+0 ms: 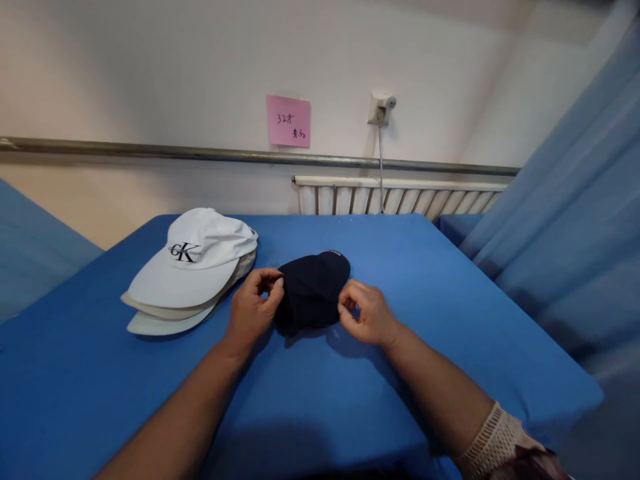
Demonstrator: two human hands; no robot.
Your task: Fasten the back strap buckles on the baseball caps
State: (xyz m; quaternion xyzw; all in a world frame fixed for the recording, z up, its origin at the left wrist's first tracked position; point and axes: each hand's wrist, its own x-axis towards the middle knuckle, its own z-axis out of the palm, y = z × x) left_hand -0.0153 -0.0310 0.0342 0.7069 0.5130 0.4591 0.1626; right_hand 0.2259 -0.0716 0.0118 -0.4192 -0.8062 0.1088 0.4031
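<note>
A dark navy cap [313, 290] is held between my two hands over the blue-covered table [300, 393], its brim pointing to the far right. My left hand [255, 300] pinches the cap's left edge between thumb and fingers. At the opposite side, my right hand [364, 310] is closed with its fingertips on the cap's right edge. To the left lies a stack of light-coloured caps; the white cap [200, 250] on top has black lettering on its front. The inside of the navy cap is mostly hidden.
A metal rail [200, 152] and a white radiator [360, 197] run along the wall behind the table. A pink note [289, 121] and a socket with a plugged cord [381, 110] are above. Blue curtains [560, 180] hang at the right.
</note>
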